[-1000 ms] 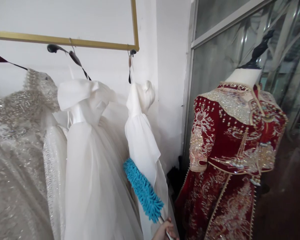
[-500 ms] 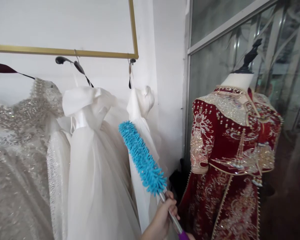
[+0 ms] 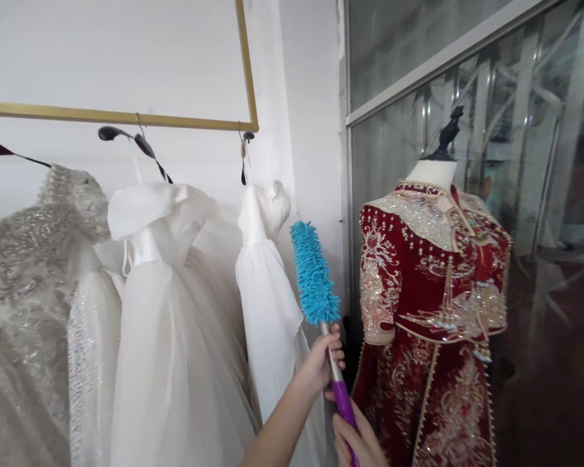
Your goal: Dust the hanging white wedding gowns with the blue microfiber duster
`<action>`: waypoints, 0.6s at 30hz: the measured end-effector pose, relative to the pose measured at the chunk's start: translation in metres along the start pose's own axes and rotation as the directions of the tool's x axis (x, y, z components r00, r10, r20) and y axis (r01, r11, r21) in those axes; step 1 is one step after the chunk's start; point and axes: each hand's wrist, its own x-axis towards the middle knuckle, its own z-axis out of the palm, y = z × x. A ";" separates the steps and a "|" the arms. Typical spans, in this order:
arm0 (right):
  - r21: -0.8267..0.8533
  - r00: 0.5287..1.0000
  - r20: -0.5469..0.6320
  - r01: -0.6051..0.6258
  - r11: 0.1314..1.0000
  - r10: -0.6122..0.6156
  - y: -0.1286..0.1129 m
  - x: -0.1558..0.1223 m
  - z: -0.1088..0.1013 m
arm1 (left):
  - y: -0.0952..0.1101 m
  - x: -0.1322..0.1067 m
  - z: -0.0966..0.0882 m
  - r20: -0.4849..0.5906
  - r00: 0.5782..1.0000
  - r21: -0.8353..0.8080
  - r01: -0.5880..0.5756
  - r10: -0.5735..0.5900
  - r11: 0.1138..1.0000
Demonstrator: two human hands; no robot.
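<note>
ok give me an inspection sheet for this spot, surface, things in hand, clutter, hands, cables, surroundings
surface: white wall with a gold rail; no table or floor in view
things in hand: blue duster, head tilted slightly left, in the gap between the rightmost white dress and the red embroidered gown; contact cannot be told
clutter: nothing seen
hands: left hand grips the metal shaft just under the head; right hand grips the purple handle lower down
cables: nothing seen
surroundings: more white and beaded dresses on hangers at left; gown on a mannequin; glass panels behind it
</note>
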 end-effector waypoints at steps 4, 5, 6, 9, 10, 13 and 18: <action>0.001 0.998 0.045 0.040 0.999 -0.040 -0.027 0.014 0.013 | 0.018 0.010 -0.014 -0.018 1.000 -0.086 -0.007 0.005 0.996; -0.002 0.998 0.049 0.040 0.999 -0.040 -0.032 0.018 0.016 | 0.022 0.012 -0.017 -0.032 0.999 -0.081 -0.024 0.021 0.996; 0.003 0.997 0.059 0.039 0.999 -0.039 -0.036 0.022 0.019 | 0.025 0.015 -0.020 -0.050 0.998 -0.067 -0.038 0.035 0.997; 0.000 0.997 0.076 0.029 1.000 -0.028 -0.038 0.029 0.024 | 0.026 0.021 -0.032 -0.119 0.992 -0.018 -0.049 0.047 0.999; -0.007 0.997 0.072 0.027 1.000 -0.026 -0.035 0.031 0.024 | 0.024 0.023 -0.037 -0.137 0.990 -0.007 -0.038 0.037 0.999; 0.000 0.998 0.060 0.012 1.000 -0.012 -0.019 0.034 0.021 | 0.012 0.031 -0.055 -0.175 0.984 0.016 0.034 -0.030 0.999; 0.030 0.998 0.026 -0.065 0.997 0.064 0.021 0.038 0.008 | -0.027 0.043 -0.094 -0.215 0.970 0.026 0.121 -0.113 0.992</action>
